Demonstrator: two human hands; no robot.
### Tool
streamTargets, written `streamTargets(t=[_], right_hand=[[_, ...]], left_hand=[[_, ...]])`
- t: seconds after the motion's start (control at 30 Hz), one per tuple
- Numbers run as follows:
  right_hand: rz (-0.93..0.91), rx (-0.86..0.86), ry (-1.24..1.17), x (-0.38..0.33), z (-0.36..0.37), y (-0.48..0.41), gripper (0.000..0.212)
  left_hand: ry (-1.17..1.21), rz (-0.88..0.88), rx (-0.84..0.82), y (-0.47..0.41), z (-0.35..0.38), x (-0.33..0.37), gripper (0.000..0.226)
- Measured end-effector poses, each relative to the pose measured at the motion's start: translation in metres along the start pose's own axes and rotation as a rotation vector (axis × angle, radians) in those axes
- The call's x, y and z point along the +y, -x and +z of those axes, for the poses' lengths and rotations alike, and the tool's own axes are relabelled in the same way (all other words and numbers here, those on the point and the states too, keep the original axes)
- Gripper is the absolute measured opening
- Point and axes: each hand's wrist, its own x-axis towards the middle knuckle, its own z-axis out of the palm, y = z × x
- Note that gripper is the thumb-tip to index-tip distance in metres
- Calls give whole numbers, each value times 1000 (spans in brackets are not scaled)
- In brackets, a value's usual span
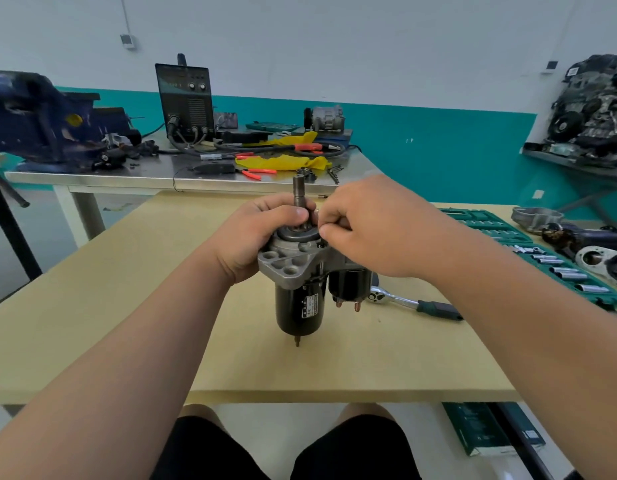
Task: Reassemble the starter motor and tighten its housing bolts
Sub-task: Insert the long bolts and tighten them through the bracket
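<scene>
Gripping upright starter motor (pixel 300 299) mid-frame with left hand (pixel 255 240), pinching at its top rim with curled right hand (pixel 373 230), pinched item hidden, tan table (pixel 92 323) beneath, ratchet (pixel 414 303) and socket set (pixel 490 226) right, steel bench (pixel 127 180) and blue vise (pixel 40 123) upper left, teal-and-white wall (pixel 421 133).

Your starter motor (pixel 300 299) is black with a grey housing; the socket case (pixel 529 251) is green, the cloth (pixel 283 162) yellow.

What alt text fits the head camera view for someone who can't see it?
A person's left hand grips an upright starter motor on a tan table while the right hand works at its top flange. A ratchet and socket set lie to its right.
</scene>
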Motion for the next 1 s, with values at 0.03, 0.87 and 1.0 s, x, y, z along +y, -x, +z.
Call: streamTargets(t=[0.03, 0.87, 1.0], right_hand=[[36, 2, 41, -3, 0, 0, 24], [102, 856, -877, -13, 40, -34, 18], [97, 897, -894, -19, 41, -40, 16]], left_hand=[[-4, 9, 34, 0, 2, -1, 26], [49, 50, -20, 5, -24, -8, 19], [73, 58, -8, 7, -27, -9, 18]])
